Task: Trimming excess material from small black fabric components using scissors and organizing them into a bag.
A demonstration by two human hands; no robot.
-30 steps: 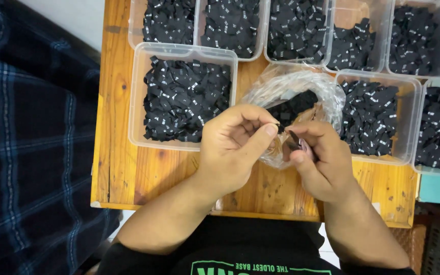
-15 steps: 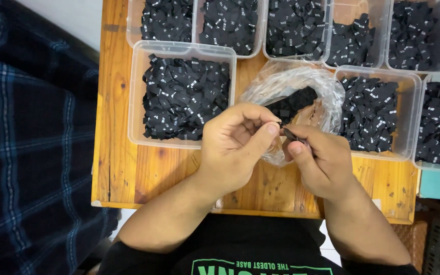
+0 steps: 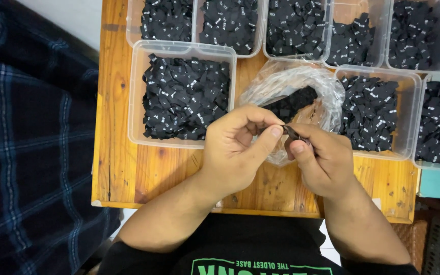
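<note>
Both hands meet over wooden surface (image 3: 143, 175): left hand (image 3: 238, 147) & right hand (image 3: 322, 163) fingers pinched on one small black fabric label (image 3: 290, 133), just in front of clear plastic bag (image 3: 294, 86) w/ labels left; clear tubs (image 3: 182, 97) already full-ish.

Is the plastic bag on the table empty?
No, the clear bag holds a heap of small black labels, just beyond both hands.
</note>
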